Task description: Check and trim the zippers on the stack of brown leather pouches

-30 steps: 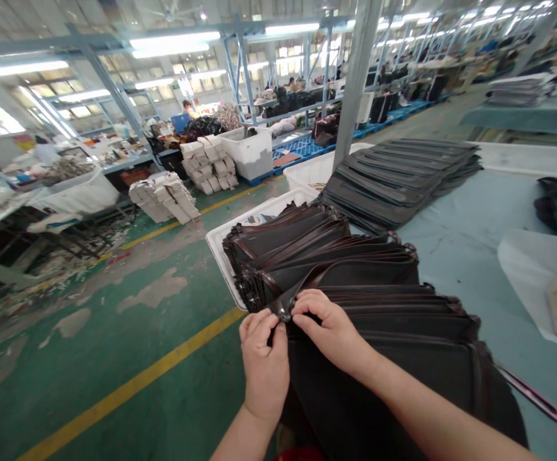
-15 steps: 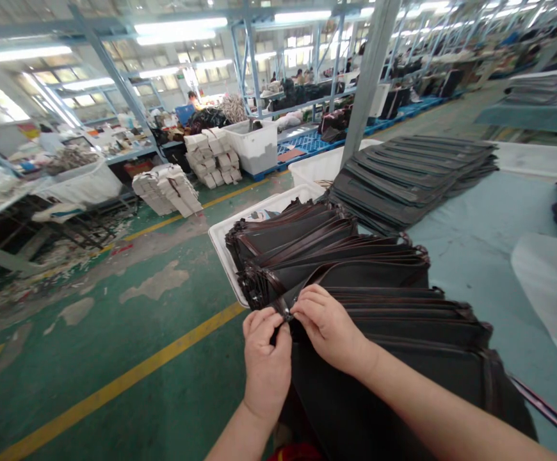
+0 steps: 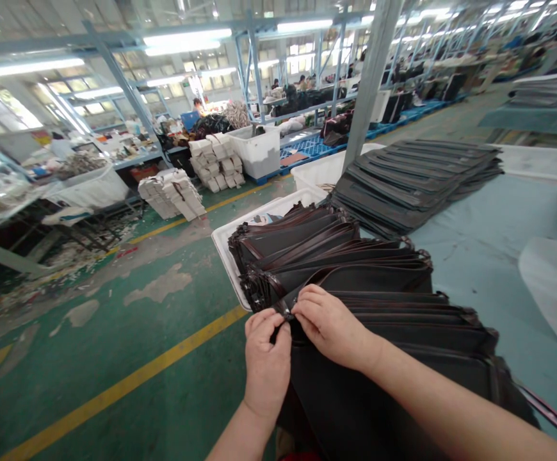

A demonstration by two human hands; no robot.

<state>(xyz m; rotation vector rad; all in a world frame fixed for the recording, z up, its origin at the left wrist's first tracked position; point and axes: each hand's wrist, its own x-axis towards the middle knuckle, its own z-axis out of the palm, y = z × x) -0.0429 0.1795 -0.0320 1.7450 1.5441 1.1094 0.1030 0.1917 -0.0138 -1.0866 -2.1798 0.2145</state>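
Note:
With thumb and fingers pinched, my left hand [image 3: 266,358] grips the left corner of a black sheet-like panel [image 3: 350,403] with a dark edge strip. My right hand [image 3: 329,326] is closed on the same edge, its fingertips almost meeting those of the left. A small shiny spot shows between the fingertips; what it is I cannot make out. Behind my hands, several black panels with brownish edges lie in overlapping bundles [image 3: 379,275]. Their left ends reach over a white plastic bin [image 3: 221,246].
Flat dark panels [image 3: 417,182] lie fanned out farther back on the light-blue table cover [image 3: 470,256]. A slim pinkish tool [image 3: 554,415] rests at the right. A grey post [image 3: 367,83] rises beyond the bin. Left is green floor [image 3: 173,378] with a yellow line.
The view has shifted slightly, so the surroundings sit a little lower and farther right. Both hands keep their pinch on the panel's corner, with hardly any movement.

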